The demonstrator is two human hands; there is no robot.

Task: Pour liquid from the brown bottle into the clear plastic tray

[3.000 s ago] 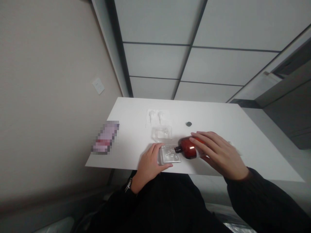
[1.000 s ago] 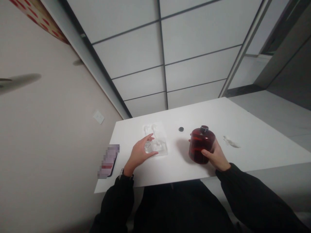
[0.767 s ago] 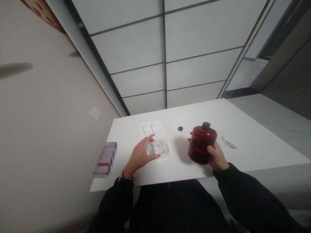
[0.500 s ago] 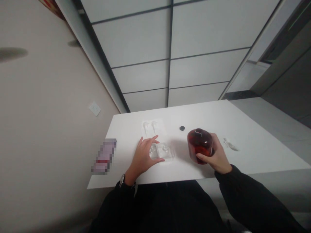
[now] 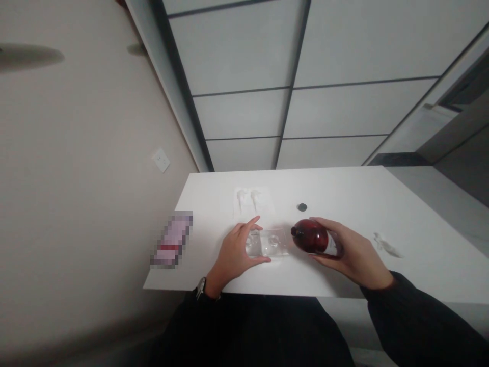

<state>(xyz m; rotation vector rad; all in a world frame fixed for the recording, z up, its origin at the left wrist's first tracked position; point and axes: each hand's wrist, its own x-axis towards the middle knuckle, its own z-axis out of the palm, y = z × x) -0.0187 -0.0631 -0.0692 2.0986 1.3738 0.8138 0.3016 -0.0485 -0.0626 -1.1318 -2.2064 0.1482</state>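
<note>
My right hand (image 5: 353, 252) is wrapped round a dark red, see-through bottle (image 5: 311, 237) with a pale label. The bottle is tipped well over, its open neck pointing left towards a clear plastic mould (image 5: 277, 242). That mould lies flat on the white table and has rounded hollows in it. My left hand (image 5: 237, 252) grips its left end, thumb along the near edge and fingers along the far edge. No liquid can be seen leaving the neck. Behind the bottle lies a small dark cap (image 5: 302, 207).
A pale sheet with two spoon-shaped hollows (image 5: 254, 200) lies behind my left hand on the white table (image 5: 340, 186). Crumpled clear plastic (image 5: 387, 246) is at the right. A blurred pinkish item (image 5: 173, 239) lies by the left edge, near the wall.
My right hand has tilted the bottle from nearly upright to leaning left, neck towards the mould. My left hand stays at the mould. The camera view has turned slightly.
</note>
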